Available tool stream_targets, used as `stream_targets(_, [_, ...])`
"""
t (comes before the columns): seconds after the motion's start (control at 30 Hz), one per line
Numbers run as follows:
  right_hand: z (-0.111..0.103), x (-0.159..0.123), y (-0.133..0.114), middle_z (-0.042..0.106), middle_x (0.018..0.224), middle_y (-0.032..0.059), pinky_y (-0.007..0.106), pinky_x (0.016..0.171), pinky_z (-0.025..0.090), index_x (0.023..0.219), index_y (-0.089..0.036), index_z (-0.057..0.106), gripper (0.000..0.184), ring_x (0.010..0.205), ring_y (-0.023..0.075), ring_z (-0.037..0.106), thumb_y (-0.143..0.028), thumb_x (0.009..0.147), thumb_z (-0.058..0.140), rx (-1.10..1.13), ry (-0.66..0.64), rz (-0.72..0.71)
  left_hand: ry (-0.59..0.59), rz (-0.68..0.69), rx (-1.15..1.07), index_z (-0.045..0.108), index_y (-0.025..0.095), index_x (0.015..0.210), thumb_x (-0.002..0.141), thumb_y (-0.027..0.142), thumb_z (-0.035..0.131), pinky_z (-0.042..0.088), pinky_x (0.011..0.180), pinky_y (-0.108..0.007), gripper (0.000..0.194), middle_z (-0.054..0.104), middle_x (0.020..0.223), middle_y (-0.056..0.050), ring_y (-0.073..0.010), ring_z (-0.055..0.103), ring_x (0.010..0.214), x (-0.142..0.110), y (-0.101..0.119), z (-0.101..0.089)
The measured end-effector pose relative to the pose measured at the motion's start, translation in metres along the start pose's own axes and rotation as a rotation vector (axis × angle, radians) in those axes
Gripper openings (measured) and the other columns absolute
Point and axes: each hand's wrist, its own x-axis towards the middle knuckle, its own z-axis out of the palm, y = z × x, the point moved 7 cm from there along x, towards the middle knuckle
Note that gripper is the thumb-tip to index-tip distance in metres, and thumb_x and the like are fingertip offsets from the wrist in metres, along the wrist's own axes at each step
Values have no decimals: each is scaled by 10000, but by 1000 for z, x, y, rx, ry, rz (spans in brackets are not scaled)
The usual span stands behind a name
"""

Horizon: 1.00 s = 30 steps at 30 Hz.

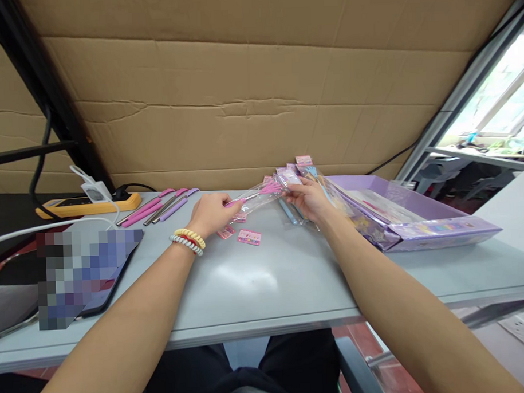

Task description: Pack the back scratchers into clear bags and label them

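Observation:
A pink back scratcher (269, 188) in a clear plastic sleeve is stretched between my two hands above the desk. My left hand (213, 212) pinches its handle end, with yellow and grey-white bands round the wrist. At the claw end, my right hand (307, 199) grips the top of the sleeve between thumb and fingers. Small pink printed cards (249, 237) lie on the desk below the sleeve. More wrapped scratchers, one with a blue claw (313, 172), are piled behind and under my right hand, partly hidden by it.
Unwrapped pink and purple back scratchers (153, 209) lie at the left, beside a yellow power strip (60, 207) with a white charger. A tablet-like device (108, 288) with a blurred screen is nearer. An open purple box (444, 236) sits right. Cardboard (242, 128) walls the back.

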Motion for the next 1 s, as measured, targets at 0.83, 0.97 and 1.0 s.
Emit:
stream_targets(0.83, [42, -16, 19, 648, 589, 44, 207, 353, 381, 629, -139, 569, 187, 435, 109, 559, -265, 683, 696, -4, -109, 105, -331, -254, -703, 599, 160, 859, 773, 648, 460, 426, 436, -264, 515, 687, 796, -90, -185, 611, 601, -4, 2, 30])
stream_targets(0.97, [34, -13, 16, 640, 571, 42, 205, 355, 371, 609, -147, 558, 167, 430, 105, 547, -253, 664, 675, 12, -44, 77, -324, -296, -815, 586, 140, 890, 804, 599, 428, 434, 508, -257, 493, 681, 794, -102, -172, 618, 628, -1, -2, 28])
stream_targets(1.0, [32, -12, 15, 637, 565, 39, 204, 358, 370, 605, -152, 550, 167, 430, 102, 543, -253, 661, 670, 18, -29, 65, -320, -305, -829, 585, 137, 890, 810, 594, 406, 429, 515, -253, 497, 677, 790, -100, -164, 614, 615, 0, -3, 27])
